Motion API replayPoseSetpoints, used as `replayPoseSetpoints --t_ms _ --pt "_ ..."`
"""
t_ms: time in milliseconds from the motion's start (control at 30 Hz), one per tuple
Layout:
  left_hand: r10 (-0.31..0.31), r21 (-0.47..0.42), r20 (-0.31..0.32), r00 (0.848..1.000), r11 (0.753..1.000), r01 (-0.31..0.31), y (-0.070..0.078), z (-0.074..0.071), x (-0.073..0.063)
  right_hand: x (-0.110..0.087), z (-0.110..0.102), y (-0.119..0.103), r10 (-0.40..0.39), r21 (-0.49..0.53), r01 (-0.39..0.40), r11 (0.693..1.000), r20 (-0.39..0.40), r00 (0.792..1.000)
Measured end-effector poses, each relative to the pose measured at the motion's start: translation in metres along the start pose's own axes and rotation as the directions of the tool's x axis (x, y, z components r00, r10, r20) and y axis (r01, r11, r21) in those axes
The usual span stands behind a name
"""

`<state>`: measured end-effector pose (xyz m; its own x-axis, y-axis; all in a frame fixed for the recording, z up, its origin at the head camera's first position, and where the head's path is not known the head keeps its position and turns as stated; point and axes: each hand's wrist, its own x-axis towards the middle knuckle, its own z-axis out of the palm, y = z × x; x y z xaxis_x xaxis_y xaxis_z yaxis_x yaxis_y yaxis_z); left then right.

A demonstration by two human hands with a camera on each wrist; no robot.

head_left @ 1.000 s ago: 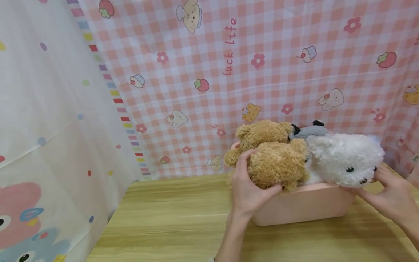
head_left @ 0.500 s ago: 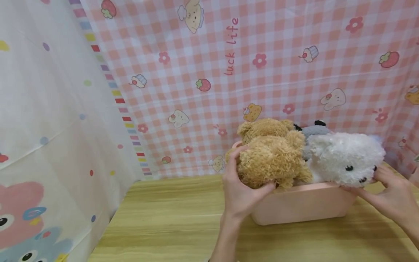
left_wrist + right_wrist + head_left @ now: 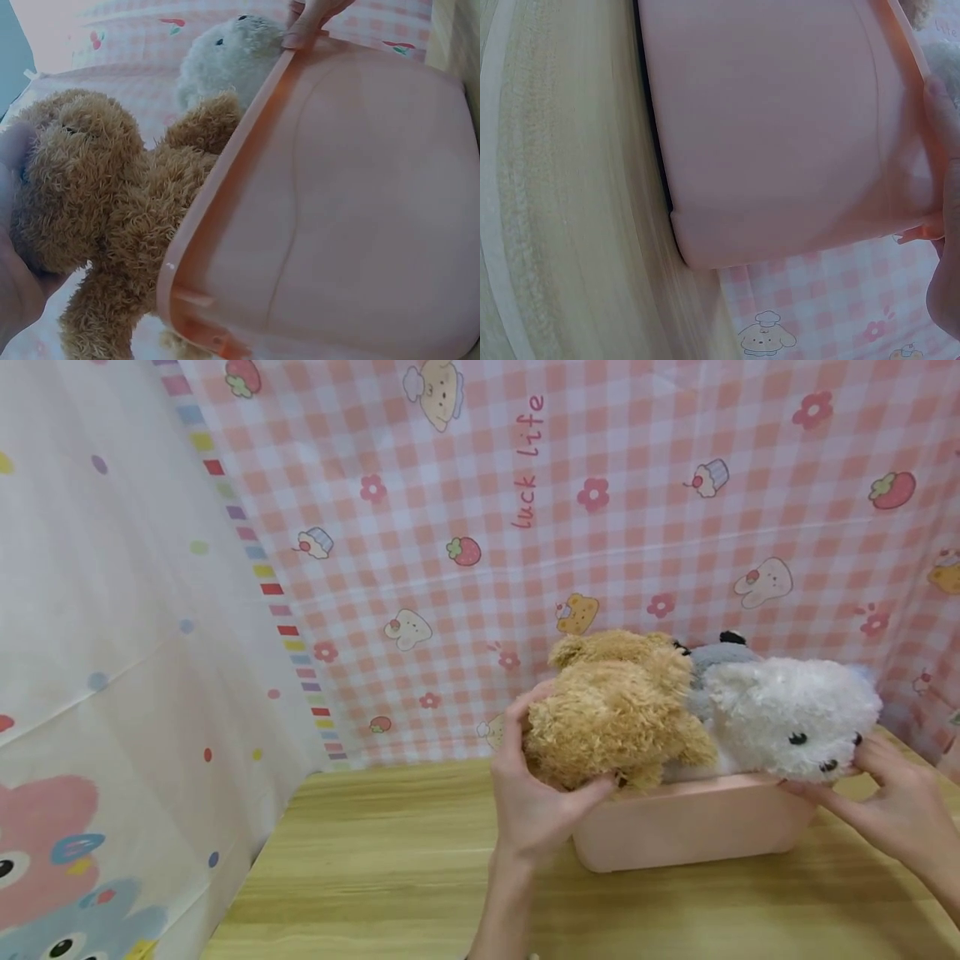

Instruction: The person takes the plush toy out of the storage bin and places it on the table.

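Note:
My left hand [image 3: 528, 802] grips the head of a curly brown teddy bear [image 3: 607, 727] at the left end of a pink storage bin [image 3: 697, 827]. In the left wrist view the bear's body [image 3: 150, 202] leans over the bin's rim, with its face towards my palm. My right hand [image 3: 896, 793] holds the bin's right end, its thumb on the rim in the right wrist view. Beside that hand a fluffy white plush dog [image 3: 795, 718] pokes out of the bin. Behind are another brown plush [image 3: 607, 646] and a grey plush with black ears [image 3: 723, 658], both partly hidden.
The bin stands on a wood-grain table [image 3: 390, 852]. A pink checked cloth [image 3: 450, 610] hangs along the back and right. A white curtain with coloured dots [image 3: 135, 610] hangs at the left, beyond the table's edge.
My left hand has moved left with the brown teddy bear, which now covers more of the brown plush behind it. My right hand and the bin have stayed in place.

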<state>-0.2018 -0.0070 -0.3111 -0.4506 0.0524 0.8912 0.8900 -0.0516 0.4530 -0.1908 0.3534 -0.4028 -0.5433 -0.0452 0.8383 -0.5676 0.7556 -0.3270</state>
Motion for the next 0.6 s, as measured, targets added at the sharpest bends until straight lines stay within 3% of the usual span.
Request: replayPoseSetpoints --t_ms 200,600 --pt "0.025 -0.028 -0.047 0.999 0.999 -0.026 0.007 -0.009 0.003 0.000 0.001 0.002 0.009 -0.015 -0.009 1.000 0.021 1.000" --pt "0.085 -0.025 -0.127 0.988 0.996 -0.089 0.020 -0.025 0.008 0.000 0.002 0.005 -0.022 0.042 0.023 0.999 -0.012 1.000"
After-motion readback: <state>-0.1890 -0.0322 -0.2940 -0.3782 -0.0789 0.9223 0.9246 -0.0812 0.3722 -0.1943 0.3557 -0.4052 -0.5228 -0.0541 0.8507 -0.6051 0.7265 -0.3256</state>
